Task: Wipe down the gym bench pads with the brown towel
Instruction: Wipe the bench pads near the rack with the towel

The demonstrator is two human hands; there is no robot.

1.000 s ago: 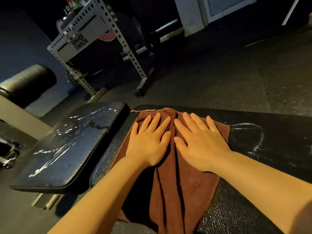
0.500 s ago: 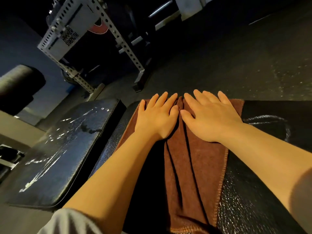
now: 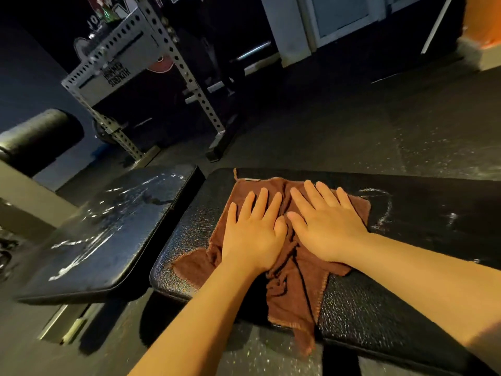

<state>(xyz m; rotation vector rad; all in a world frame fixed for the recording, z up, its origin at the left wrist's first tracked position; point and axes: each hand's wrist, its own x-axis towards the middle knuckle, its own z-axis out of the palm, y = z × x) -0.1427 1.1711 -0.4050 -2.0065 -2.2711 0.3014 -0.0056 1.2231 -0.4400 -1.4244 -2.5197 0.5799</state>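
The brown towel (image 3: pixel 295 283) lies rumpled across the long black bench pad (image 3: pixel 423 213), one corner hanging over the near edge. My left hand (image 3: pixel 254 232) and my right hand (image 3: pixel 325 226) press flat on it side by side, fingers straight and spread. White smears show on the pad to the right of the towel. The smaller seat pad (image 3: pixel 108 240) sits to the left, streaked with white and wet marks.
A grey perforated steel rack (image 3: pixel 162 66) stands on the dark rubber floor (image 3: pixel 352 131) behind the bench. A black roller pad (image 3: pixel 40 137) is at the far left. A pale wall and door panel are at the back right.
Both hands slid forward across the pad with the towel, then drew back toward me; the towel is now more bunched and hangs less over the near edge.
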